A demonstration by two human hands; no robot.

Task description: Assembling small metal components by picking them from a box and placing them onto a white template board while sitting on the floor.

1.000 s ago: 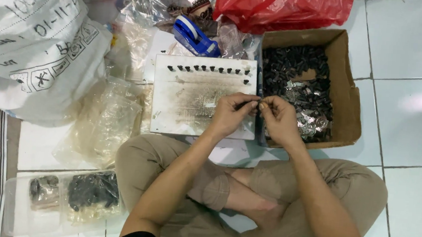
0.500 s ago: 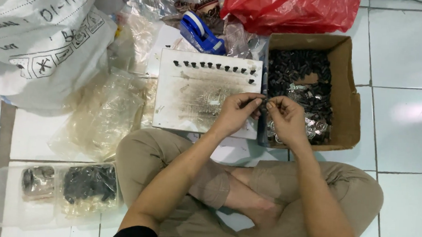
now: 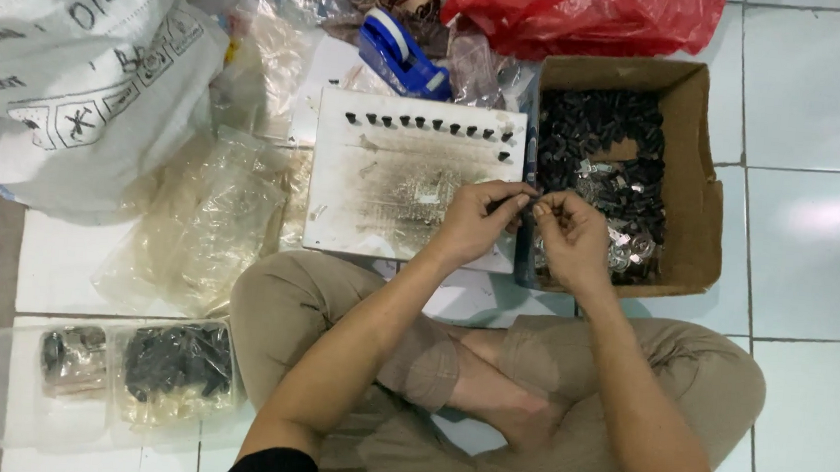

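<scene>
I sit cross-legged on a white tiled floor. My left hand [image 3: 478, 221] and my right hand [image 3: 572, 235] meet at the right edge of a white, smudged board [image 3: 385, 178], fingertips pinched together on a small dark part [image 3: 528, 197] held between them. A row of small black pieces [image 3: 429, 125] stands along the board's far edge. Just right of my hands is a brown cardboard box [image 3: 696, 178] holding several black parts and shiny metal pieces.
A large white sack [image 3: 64, 58] lies at the far left, a red plastic bag [image 3: 587, 14] at the top, a blue tape dispenser [image 3: 401, 55] beside it. Clear plastic bags [image 3: 202, 219] lie left of the board. A clear container [image 3: 9, 383] holds bagged dark parts near my left knee.
Both hands stay pinched together at the board's right edge with only small finger movements. The view has shifted slightly; nothing else moved.
</scene>
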